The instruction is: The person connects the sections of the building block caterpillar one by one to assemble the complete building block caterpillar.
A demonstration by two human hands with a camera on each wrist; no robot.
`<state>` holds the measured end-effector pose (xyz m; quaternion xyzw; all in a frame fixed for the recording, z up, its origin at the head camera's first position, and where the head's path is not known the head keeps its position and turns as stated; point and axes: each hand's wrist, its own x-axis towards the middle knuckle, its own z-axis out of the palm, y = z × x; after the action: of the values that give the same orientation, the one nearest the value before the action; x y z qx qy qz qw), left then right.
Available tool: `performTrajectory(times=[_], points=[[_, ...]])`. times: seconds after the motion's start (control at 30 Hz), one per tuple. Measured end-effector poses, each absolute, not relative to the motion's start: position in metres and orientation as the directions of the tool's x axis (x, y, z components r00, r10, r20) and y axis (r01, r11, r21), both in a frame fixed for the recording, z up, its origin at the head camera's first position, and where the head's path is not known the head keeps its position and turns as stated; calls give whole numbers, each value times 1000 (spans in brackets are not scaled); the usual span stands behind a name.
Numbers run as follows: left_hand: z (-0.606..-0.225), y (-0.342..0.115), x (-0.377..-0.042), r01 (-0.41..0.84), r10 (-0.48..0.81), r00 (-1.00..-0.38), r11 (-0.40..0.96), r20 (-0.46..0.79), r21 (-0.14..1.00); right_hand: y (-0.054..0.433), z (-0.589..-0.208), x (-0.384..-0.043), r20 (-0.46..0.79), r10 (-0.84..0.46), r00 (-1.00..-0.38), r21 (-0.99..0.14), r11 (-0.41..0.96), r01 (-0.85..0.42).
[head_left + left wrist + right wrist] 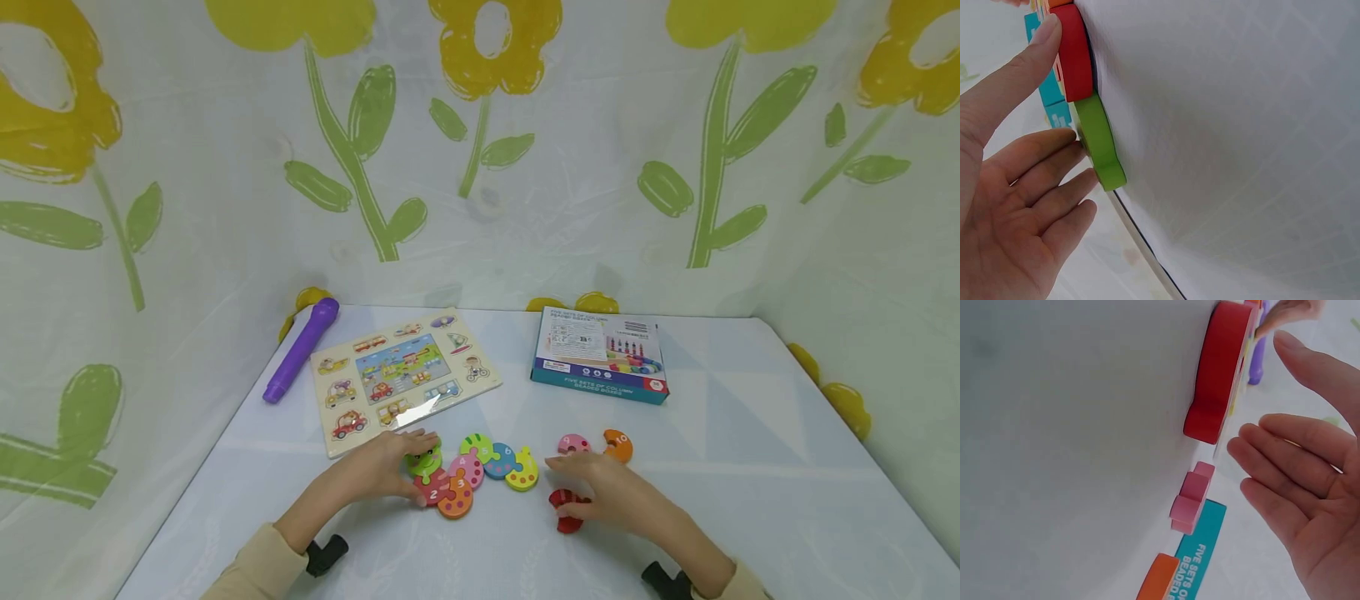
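Observation:
A wooden number caterpillar puzzle lies on the table, a green smiling head (pixel 426 463) joined to red piece 2 (pixel 432 492), orange piece 3 (pixel 455 502), then pink, green, blue and yellow pieces (pixel 525 477). My left hand (pixel 378 468) reaches around its left end. In the left wrist view, the thumb tip is right at the red piece (pixel 1077 53) and the extended fingers are beside the green head (pixel 1099 137). My right hand (pixel 615 493) hovers over a loose red piece (pixel 567 525), thumb and fingers spread apart. The right wrist view shows that piece (pixel 1219 372) beside the fingertips.
Behind my right hand lie a loose pink piece (pixel 573 443) and an orange piece (pixel 619 447). A wooden vehicle puzzle board (pixel 480 377) is at back left, with a purple stick-like toy (pixel 302 350) beside it. A teal-edged box (pixel 600 392) sits at back right.

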<state>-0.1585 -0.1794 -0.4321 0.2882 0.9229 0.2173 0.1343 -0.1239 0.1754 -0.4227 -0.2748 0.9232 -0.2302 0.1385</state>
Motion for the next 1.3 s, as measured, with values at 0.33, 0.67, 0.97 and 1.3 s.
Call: performTrajectory(times=[0.33, 0.67, 0.97, 1.3], points=[[-433, -178, -159, 474, 588, -798, 745, -127, 470, 184, -427, -108, -138, -569, -811, -496, 749, -440], [-432, -178, -159, 460, 584, -799, 747, -143, 481, 188, -430, -97, -180, -541, -822, -469, 781, -412], [-430, -177, -158, 466, 588, -798, 740, -131, 485, 184, -431, -98, -138, -577, -805, -470, 753, -460], [-432, -178, -158, 471, 585, -802, 743, -121, 475, 180, -430, -102, -142, -603, -785, -464, 741, -485]])
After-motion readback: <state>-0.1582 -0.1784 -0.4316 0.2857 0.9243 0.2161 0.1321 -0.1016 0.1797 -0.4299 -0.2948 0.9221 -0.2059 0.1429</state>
